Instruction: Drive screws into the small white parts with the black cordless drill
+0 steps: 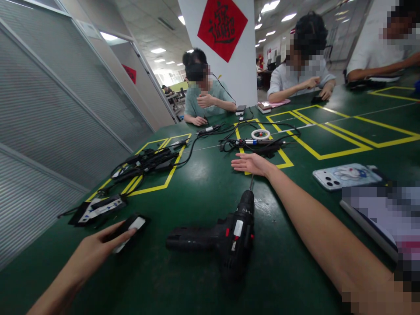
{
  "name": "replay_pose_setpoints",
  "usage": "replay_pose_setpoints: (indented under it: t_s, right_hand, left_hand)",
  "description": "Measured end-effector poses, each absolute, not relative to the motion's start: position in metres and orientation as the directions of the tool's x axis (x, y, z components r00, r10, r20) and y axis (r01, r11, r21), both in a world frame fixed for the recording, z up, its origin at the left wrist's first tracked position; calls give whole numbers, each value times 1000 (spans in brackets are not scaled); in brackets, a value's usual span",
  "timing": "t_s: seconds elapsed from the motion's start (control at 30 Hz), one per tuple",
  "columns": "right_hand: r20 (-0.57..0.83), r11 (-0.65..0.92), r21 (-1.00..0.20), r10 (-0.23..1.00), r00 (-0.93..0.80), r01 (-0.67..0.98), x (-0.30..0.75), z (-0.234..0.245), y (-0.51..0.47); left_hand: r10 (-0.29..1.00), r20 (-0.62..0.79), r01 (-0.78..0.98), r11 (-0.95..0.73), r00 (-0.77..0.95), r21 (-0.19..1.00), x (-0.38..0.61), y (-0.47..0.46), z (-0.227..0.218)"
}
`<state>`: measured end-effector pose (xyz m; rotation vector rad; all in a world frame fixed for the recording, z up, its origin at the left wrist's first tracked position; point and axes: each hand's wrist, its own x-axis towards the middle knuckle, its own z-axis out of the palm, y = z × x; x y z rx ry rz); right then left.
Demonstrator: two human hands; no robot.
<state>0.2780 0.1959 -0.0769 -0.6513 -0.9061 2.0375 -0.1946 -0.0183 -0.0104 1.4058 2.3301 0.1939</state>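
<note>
A black cordless drill [236, 232] lies on its side on the green table, its handle to the left and its thin bit directed away from me. My left hand [98, 245] is closed around a small black block with a white label [137, 222], left of the drill handle. What the block is cannot be made out. Fingers stretched out to the left, my right hand [251, 164] holds nothing and is just beyond the tip of the drill bit. My right forearm extends along the drill's right side.
Black cables and adapters [147, 162] lie tangled at the left, near a black-and-white packet [98, 209]. Farther back are a white ring [260, 134] and more cables. A phone [348, 176] lies at the right. Yellow tape marks the table; several people sit across it.
</note>
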Motion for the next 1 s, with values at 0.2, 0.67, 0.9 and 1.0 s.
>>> replay_pose_setpoints:
  t_s: [0.2, 0.67, 0.9, 1.0]
  right_hand:
    - [-133, -424, -781, 830, -541, -459, 279, -76, 194]
    - [104, 166, -977, 920, -377, 135, 258, -69, 190]
    - [224, 360, -860, 903, -366, 362, 250, -62, 185]
    - [249, 393, -834, 894, -372, 387, 248, -63, 187]
  left_hand:
    - [987, -89, 822, -63, 136, 565, -99, 67, -13]
    - [857, 168, 558, -453, 487, 696, 52, 192, -54]
    - [882, 224, 515, -430, 415, 741, 51, 180, -70]
    - [880, 230, 503, -433, 416, 748, 50, 179, -71]
